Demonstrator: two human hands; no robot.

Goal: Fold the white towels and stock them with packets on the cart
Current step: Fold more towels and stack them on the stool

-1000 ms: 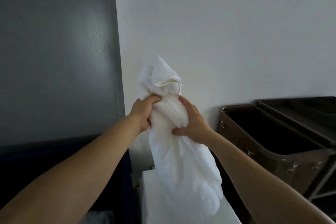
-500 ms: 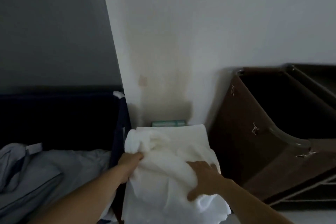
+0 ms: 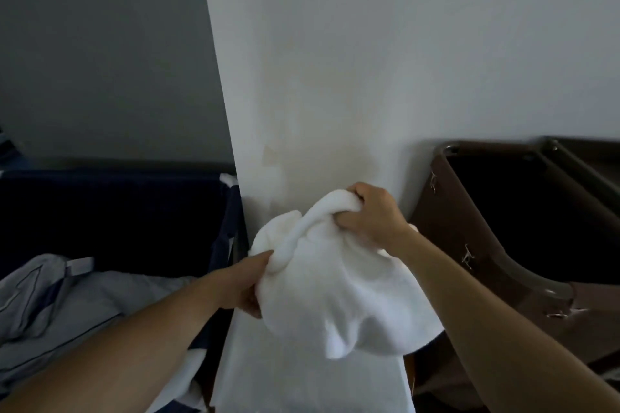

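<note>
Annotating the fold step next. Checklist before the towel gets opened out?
1. Left hand grips the white towel: ok.
2. Right hand grips its twisted upper part: ok.
3. Towel opened flat for folding: not ok, bunched.
4. White surface below free for laying it down: cannot tell, the towel hides part.
5. Brown cart bin beside the right arm: ok; its inside is too dark to read.
6. Packets at hand: cannot tell, none in view.
</note>
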